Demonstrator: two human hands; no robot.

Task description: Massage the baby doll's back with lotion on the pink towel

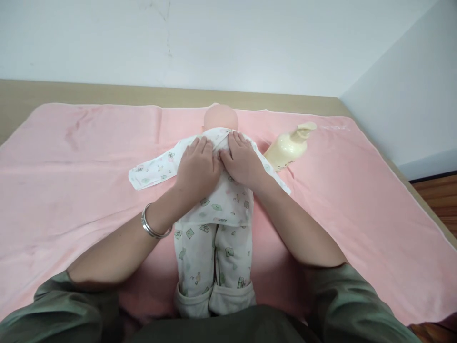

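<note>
Head view, near to far: our olive-green sleeves [67, 309] end around the elbows, so the cloth stays off the work. Baby doll [223, 202] lies centred between our forearms, feet toward us, likely so both hands reach it evenly. Printed trousers [196, 257] run straight, cuffs nearest us. Silver bangle [153, 223] on our left wrist, beside the doll's hip. Left hand [199, 164] and right hand [244, 157] both rest palm-down on the upper part of the printed top [237, 200], fingers extended and close together, thumbs near the midline; can't tell if any fabric is pinched underneath. Sleeves of the top spread sideways, leaving the torso accessible. Pump bottle [287, 150] sits just beyond the right-hand sleeve, presumably for easy reach; can't tell standing or lying. Doll's bald head [221, 116] points away. Pink towel [71, 190] spans most of the table [107, 93], probably as padding; white wall [214, 47] behind.
</note>
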